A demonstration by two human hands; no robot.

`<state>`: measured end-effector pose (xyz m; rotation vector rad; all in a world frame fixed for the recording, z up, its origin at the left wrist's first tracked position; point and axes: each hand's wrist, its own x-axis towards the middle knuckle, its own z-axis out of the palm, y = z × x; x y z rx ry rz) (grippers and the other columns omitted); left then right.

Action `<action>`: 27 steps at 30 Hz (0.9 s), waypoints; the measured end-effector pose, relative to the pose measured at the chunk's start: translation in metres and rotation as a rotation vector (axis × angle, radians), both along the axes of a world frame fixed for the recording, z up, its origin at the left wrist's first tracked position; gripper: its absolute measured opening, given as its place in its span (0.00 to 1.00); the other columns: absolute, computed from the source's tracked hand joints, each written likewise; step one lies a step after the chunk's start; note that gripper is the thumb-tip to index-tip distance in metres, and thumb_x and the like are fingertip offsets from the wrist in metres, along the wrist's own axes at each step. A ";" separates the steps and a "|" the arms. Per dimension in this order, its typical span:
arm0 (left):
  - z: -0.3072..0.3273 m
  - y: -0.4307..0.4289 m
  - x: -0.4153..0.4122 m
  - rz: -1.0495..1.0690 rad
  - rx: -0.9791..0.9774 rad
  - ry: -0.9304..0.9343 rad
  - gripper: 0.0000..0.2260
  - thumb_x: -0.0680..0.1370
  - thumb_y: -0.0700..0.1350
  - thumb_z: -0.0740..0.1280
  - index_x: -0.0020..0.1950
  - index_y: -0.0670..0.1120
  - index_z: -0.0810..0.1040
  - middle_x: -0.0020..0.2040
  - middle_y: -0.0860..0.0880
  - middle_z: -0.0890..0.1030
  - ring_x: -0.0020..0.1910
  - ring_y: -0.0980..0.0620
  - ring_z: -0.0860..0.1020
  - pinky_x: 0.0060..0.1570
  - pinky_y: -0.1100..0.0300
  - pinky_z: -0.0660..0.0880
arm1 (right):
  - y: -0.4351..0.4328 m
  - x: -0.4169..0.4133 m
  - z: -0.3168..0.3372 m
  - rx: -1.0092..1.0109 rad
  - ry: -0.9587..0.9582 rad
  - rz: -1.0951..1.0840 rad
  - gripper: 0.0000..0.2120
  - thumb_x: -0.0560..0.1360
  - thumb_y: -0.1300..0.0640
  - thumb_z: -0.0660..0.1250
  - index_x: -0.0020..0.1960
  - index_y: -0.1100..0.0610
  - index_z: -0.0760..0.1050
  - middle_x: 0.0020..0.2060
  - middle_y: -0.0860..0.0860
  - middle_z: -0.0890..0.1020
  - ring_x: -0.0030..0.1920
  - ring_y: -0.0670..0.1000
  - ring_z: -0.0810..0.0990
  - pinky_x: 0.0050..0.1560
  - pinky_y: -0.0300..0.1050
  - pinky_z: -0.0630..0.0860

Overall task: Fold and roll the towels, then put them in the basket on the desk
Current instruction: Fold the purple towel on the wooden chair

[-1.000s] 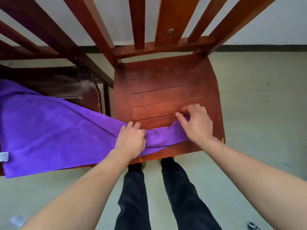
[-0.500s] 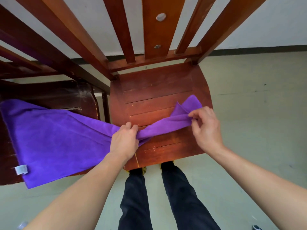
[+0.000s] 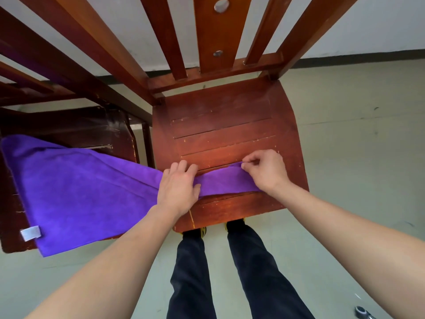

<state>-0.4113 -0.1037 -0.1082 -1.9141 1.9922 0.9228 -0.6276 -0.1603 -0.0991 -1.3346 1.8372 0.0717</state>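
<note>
A purple towel (image 3: 76,192) with a white tag at its lower left corner stretches from a dark wooden chair on the left across onto the seat of a red-brown wooden chair (image 3: 230,125). My left hand (image 3: 178,188) presses flat on the towel at the seat's left edge, fingers fairly straight. My right hand (image 3: 264,171) pinches the towel's narrow right end against the seat with thumb and fingers. The strip of towel between my hands lies flat on the seat. No basket or desk is in view.
The slatted back of the red-brown chair rises at the top of the view. A second, darker chair (image 3: 69,125) stands to the left under the towel. My dark-trousered legs (image 3: 220,272) stand on a pale green floor. A small dark object (image 3: 362,311) lies at the lower right.
My right hand has brought the towel's lifted end back down and to the left, laying it flat on the seat. My left hand has opened from a grip to a flat press.
</note>
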 end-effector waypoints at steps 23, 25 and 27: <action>0.040 -0.128 0.048 0.622 -0.255 0.230 0.01 0.73 0.42 0.70 0.42 0.45 0.80 0.34 0.49 0.77 0.37 0.50 0.76 0.40 0.62 0.68 | -0.113 -0.046 0.030 -0.424 -0.049 -0.195 0.05 0.77 0.57 0.62 0.50 0.53 0.76 0.41 0.52 0.80 0.44 0.57 0.81 0.50 0.55 0.77; 0.032 -0.138 0.045 0.716 -0.273 0.216 0.05 0.74 0.44 0.69 0.48 0.45 0.81 0.41 0.47 0.81 0.45 0.48 0.78 0.47 0.59 0.72 | -0.142 -0.037 0.019 -0.315 -0.195 -0.387 0.07 0.77 0.60 0.60 0.49 0.50 0.73 0.40 0.51 0.80 0.37 0.54 0.82 0.46 0.55 0.81; 0.024 -0.137 0.039 0.704 -0.284 0.168 0.09 0.74 0.45 0.68 0.54 0.45 0.79 0.49 0.45 0.81 0.50 0.45 0.78 0.53 0.55 0.73 | -0.153 -0.040 0.005 -0.287 -0.210 -0.534 0.12 0.76 0.64 0.58 0.50 0.48 0.71 0.43 0.51 0.81 0.40 0.53 0.83 0.48 0.55 0.81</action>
